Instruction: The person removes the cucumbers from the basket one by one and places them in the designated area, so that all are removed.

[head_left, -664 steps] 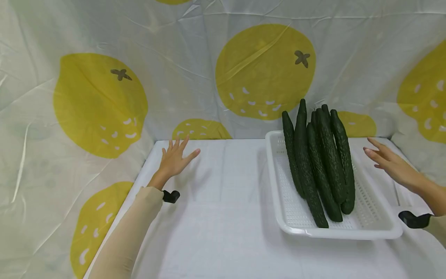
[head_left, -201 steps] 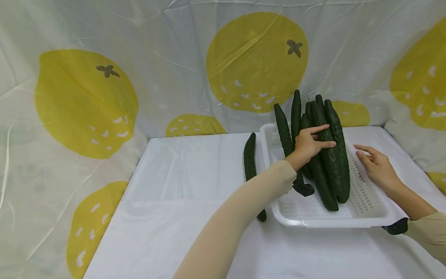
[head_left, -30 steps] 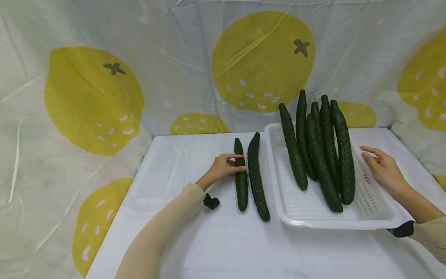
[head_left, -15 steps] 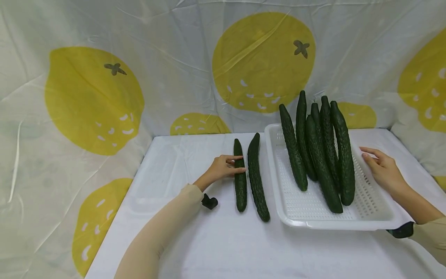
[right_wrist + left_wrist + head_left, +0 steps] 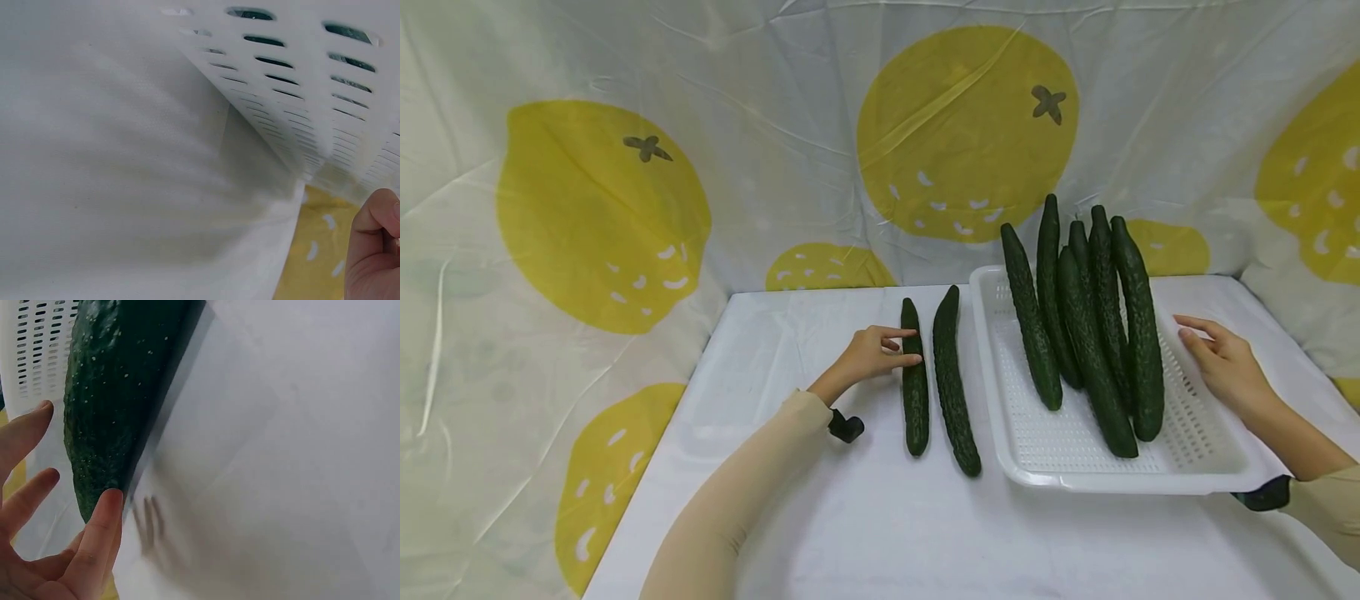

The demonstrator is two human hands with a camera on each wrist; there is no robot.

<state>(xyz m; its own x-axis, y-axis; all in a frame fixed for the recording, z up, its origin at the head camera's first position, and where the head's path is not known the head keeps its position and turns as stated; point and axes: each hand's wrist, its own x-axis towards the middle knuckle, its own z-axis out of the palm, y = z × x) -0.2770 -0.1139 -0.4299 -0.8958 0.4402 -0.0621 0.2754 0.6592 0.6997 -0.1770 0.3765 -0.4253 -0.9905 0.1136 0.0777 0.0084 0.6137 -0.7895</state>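
My left hand (image 5: 872, 353) is over the upper part of a dark green cucumber (image 5: 916, 408) lying on the white cloth. Its fingers are spread and loose, with thumb and forefinger tips overlapping the cucumber in the head view. In the left wrist view the fingertips (image 5: 111, 499) show at the tapered end of a bumpy cucumber (image 5: 119, 394). A second, longer cucumber (image 5: 953, 392) lies just to the right. My right hand (image 5: 1228, 367) holds the right rim of a white perforated basket (image 5: 1112, 482). The right wrist view shows a bent thumb (image 5: 375, 219) beside the basket's slotted wall.
Several cucumbers (image 5: 1097, 350) lean in the basket, their upper ends sticking up past its far rim. White cloth (image 5: 880, 533) covers the table, and a lemon-print curtain (image 5: 790, 150) hangs behind and at the left.
Two cucumbers have gone from the basket to the table since the earliest frame. In the last second the left cucumber shifted slightly left, and my left hand drew left. My right hand stayed at the rim.
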